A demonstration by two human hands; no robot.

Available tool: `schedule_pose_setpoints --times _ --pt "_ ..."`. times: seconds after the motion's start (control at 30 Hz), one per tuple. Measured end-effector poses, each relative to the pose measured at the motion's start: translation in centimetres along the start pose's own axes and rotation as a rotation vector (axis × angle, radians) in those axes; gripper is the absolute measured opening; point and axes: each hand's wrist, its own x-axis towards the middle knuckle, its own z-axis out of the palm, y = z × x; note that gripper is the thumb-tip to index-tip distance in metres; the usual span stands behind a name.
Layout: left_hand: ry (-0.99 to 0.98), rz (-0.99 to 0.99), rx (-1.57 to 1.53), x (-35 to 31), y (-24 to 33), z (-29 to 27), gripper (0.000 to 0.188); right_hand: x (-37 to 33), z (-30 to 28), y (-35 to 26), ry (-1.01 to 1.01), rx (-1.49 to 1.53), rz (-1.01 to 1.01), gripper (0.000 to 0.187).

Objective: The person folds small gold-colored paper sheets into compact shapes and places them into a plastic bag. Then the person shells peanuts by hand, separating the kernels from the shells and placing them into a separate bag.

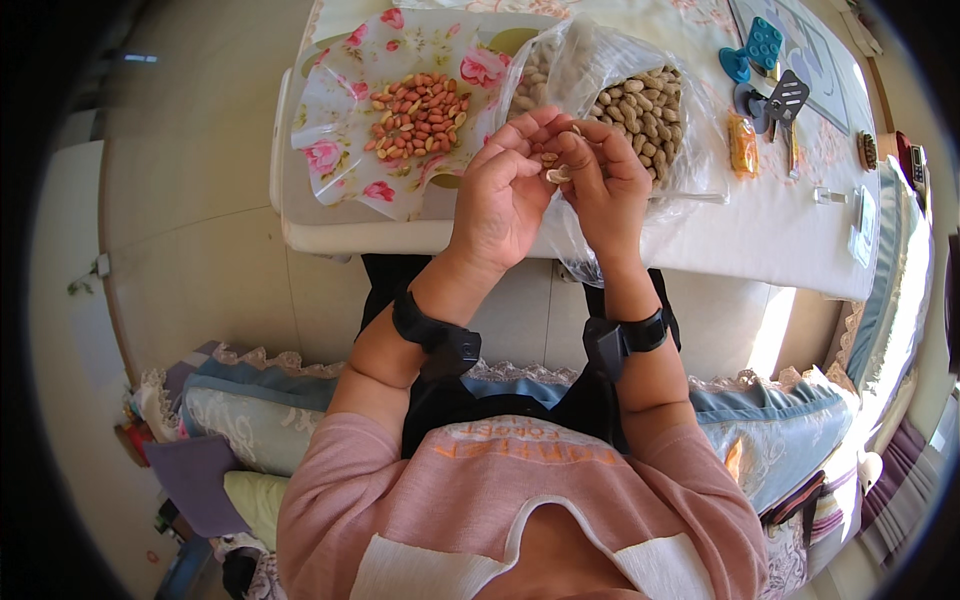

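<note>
Both hands raised together, left hand [500,190], right hand [602,180], pinching peanut shell [558,174]

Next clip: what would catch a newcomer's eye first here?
Both hands, left hand and right hand, meet at centre, pinching a peanut shell between the fingertips. Behind them, a clear bag of unshelled peanuts sits on the white table. To its left, red-skinned kernels lie heaped on a floral plastic sheet.
</note>
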Motion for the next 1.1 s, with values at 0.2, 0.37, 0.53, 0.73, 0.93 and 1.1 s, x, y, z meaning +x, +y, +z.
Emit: schedule_pose_setpoints --times 0.2,0.37,0.53,0.73,0.93,1.1 --pt "0.092 0.263 0.001 -0.2 3.2 0.9 0.052 1.5 -3.1 -0.3 -0.201 0.719 0.354 0.02" --pt "0.192 0.653 0.503 -0.4 4.3 1.7 0.053 2.1 -3.7 0.9 -0.241 0.906 0.492 0.041" --pt "0.119 0.372 0.268 -0.6 1.9 1.7 0.054 2.0 -2.7 0.6 -0.238 1.0 0.443 0.059" --pt "0.065 0.075 -0.189 -1.2 -1.6 1.8 0.048 0.2 0.1 -0.4 -0.225 0.744 0.092 0.075" --pt "0.037 0.016 -0.257 -1.3 -1.9 0.7 0.046 0.2 0.3 -0.2 -0.342 0.378 -0.241 0.09" --pt "0.095 -0.027 -0.42 -1.2 -1.6 1.1 0.043 0.2 0.0 0.3 -0.154 0.37 -0.334 0.084"
